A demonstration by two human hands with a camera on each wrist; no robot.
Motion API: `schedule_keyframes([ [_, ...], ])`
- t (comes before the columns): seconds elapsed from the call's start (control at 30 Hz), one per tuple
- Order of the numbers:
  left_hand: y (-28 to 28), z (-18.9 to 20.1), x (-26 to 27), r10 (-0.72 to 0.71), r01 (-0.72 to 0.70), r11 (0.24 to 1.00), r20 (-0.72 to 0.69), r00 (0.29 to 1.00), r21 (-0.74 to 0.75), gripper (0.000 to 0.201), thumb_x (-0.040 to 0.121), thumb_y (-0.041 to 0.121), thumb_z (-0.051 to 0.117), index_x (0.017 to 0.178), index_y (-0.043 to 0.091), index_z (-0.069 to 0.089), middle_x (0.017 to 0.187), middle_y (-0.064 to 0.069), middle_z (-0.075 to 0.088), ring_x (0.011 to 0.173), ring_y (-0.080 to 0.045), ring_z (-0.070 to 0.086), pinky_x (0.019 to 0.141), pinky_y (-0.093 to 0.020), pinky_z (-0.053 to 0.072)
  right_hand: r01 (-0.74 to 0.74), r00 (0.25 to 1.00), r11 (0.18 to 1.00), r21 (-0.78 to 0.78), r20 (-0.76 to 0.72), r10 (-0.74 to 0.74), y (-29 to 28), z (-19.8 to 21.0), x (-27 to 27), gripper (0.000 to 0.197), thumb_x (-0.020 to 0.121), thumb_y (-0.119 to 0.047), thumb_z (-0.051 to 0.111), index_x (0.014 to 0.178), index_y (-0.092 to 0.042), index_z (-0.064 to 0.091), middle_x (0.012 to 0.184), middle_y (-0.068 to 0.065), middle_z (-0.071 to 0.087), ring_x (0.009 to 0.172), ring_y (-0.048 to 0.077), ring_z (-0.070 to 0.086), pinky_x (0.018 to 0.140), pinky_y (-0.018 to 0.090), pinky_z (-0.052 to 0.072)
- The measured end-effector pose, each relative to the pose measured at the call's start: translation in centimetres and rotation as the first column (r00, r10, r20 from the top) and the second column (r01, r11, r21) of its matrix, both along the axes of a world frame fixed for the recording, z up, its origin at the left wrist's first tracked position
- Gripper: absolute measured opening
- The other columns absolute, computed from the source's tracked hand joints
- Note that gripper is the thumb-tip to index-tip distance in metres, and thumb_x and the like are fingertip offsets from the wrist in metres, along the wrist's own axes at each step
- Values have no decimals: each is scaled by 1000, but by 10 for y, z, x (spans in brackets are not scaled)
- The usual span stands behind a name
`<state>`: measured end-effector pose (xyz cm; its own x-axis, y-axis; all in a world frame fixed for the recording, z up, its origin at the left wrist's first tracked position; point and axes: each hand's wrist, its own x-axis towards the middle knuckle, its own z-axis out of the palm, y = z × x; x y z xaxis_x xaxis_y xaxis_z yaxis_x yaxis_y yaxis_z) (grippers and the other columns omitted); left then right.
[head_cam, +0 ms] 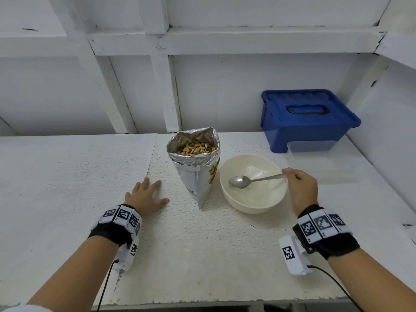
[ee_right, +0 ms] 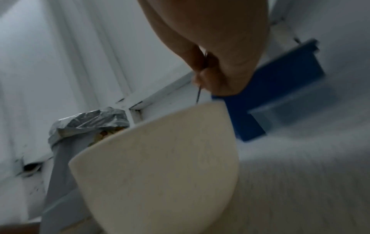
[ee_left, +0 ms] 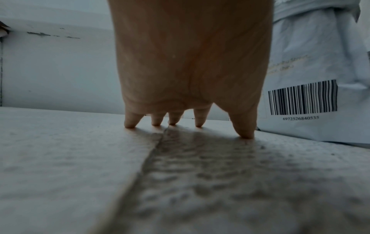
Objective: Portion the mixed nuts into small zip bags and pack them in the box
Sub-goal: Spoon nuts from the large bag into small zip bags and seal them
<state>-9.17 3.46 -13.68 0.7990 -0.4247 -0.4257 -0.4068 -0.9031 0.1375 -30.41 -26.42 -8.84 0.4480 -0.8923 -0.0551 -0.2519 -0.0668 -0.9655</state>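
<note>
The right grip (head_cam: 300, 188) is closed on the end of the spoon (head_cam: 242, 181) handle, which is pinched between thumb and curled fingers; in the right wrist view only a thin bit of the handle (ee_right: 198, 96) is seen below the fingers (ee_right: 202, 79). The spoon is reached leftward from this grip into the bowl (head_cam: 267, 203), and its scoop is held low inside, though whether it touches the bottom cannot be told. The cream bowl is stood on the white counter (head_cam: 67, 176) just left of the right grip. Touching or just beside the bowl's far-left side, the foil nut bag (head_cam: 198, 176) is stood upright with its mouth open, and mixed nuts (head_cam: 195, 148) are seen inside near the top. Beyond the right grip, at the back of the counter, the blue box (head_cam: 304, 122) is set with its lid on and handle folded flat. A clear, pale sheet-like thing (head_cam: 315, 154) is laid against the box front; what it is cannot be told.

The left grip (head_cam: 145, 195) is held open, fingers spread, and nothing is held by it. In the left wrist view the fingertips (ee_left: 130, 125) and thumb are pressed on the counter while the palm is raised off it. The nut bag is found just right of this grip, apart from the thumb, with a barcode (ee_left: 302, 98) shown on its side.
</note>
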Motion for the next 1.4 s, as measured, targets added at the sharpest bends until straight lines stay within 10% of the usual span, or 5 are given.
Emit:
schedule_keyframes([
  [0.37,-1,3,-2,6,-6,1000,-2,1000,-1,77,86,63,43,148,33,7,157,-5,-8,144,-28,-3,113,-54,9,-51,883,989,-138,457,109,23,104,26,30,100,-24,34,80,-16,56,53,-4,58,49,8,52,47,20,44],
  [0.8,-1,4,-4,22,-22,1000,1,1000,-19,76,86,63,44,147,33,9,157,-4,-7,144,-28,-2,114,-53,9,-480,861,877,9,199,469,52,77,71,24,97,-29,44,103,-12,59,82,9,65,70,16,62,63,25,53],
  [1.03,1,1,-1,24,-24,999,-5,1000,-29,76,87,62,43,148,33,8,157,-4,-8,144,-28,-3,114,-53,9,12,988,986,165,148,-36,-17,51,26,27,95,-26,47,116,-11,53,101,7,58,86,18,57,65,27,48],
  [1.2,0,0,0,17,-16,999,16,1000,-30,76,86,61,44,147,32,10,157,-4,-5,144,-28,0,113,-53,12,397,906,813,426,-39,-422,-60,7,-7,51,89,-20,52,132,-12,26,135,11,39,93,26,48,77,36,45],
  [1.4,1,-3,1,16,-15,999,8,1000,-52,76,86,61,45,147,31,11,157,-5,-5,144,-29,1,113,-53,12,383,897,747,543,-25,-442,-85,-13,-7,63,91,-20,51,143,-14,15,136,16,40,98,29,53,79,41,48],
])
